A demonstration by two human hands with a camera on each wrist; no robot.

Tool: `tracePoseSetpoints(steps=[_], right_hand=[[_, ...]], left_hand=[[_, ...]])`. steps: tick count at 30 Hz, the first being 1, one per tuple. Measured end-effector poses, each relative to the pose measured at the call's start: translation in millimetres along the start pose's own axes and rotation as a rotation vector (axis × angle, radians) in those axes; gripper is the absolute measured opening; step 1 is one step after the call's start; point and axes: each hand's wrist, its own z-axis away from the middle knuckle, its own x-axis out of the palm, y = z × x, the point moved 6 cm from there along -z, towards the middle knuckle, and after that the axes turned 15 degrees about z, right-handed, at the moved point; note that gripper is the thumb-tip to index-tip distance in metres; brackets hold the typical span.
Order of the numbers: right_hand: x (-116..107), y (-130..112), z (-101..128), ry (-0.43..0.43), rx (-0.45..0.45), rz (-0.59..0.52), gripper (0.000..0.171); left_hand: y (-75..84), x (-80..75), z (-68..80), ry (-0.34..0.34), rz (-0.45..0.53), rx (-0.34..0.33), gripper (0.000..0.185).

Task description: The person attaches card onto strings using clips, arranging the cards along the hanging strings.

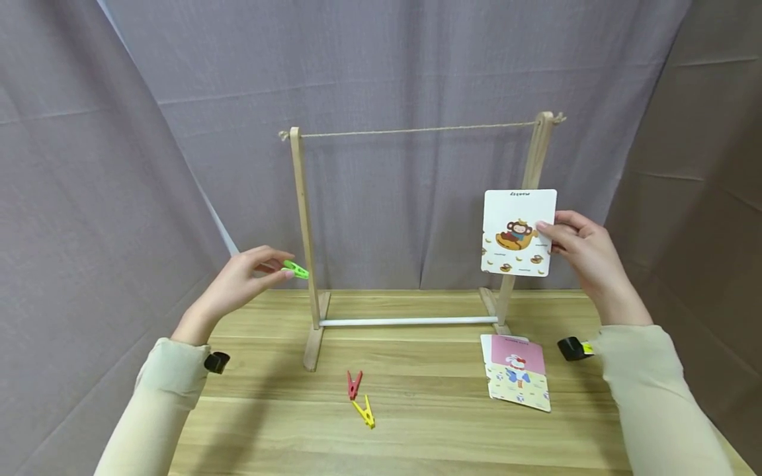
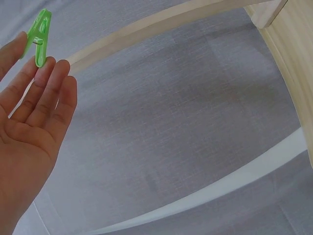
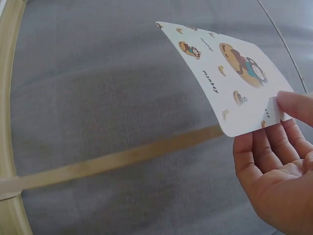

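My left hand [image 1: 247,276] pinches a green clothespin [image 1: 296,269] between thumb and fingertips, beside the left post of a wooden stand [image 1: 305,225]. In the left wrist view the clothespin [image 2: 39,38] points upward from the fingertips. On the other side, my right hand [image 1: 586,251] holds a white card [image 1: 500,208] by its right edge, thumb on the front and fingers behind. The card shows a monkey on a banana, and it overlaps the right post in the head view. A twine line [image 1: 417,130] runs between the post tops, above both hands.
A red clothespin [image 1: 354,385] and a yellow clothespin [image 1: 365,413] lie on the wooden table [image 1: 428,436], in front of the stand. Overlapping cards [image 1: 516,373] lie at the right. A white rod [image 1: 407,321] joins the stand's feet. Grey curtains [image 1: 381,211] hang behind.
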Motion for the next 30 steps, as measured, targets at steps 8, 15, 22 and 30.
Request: tracePoseSetpoints(steps=[8,15,22,30], right_hand=[[16.4,-7.3,-9.2,-0.034,-0.022,-0.03,0.012],[32.2,-14.6,-16.0,-0.035,-0.056,-0.096,0.009],[43.0,-21.1,-24.6,0.0,-0.055,-0.077,0.011],[64.6,-37.2,-37.7,-0.001,-0.088,-0.127,0.009]], left_hand=[[1.6,3.2,-6.2,-0.009,0.015,0.01,0.033],[1.2,7.0,-8.7,-0.014,0.026,0.005,0.033],[1.2,9.5,-9.9,-0.022,0.035,0.0,0.033],[-0.1,9.5,-7.8,-0.038,0.021,-0.006,0.035]])
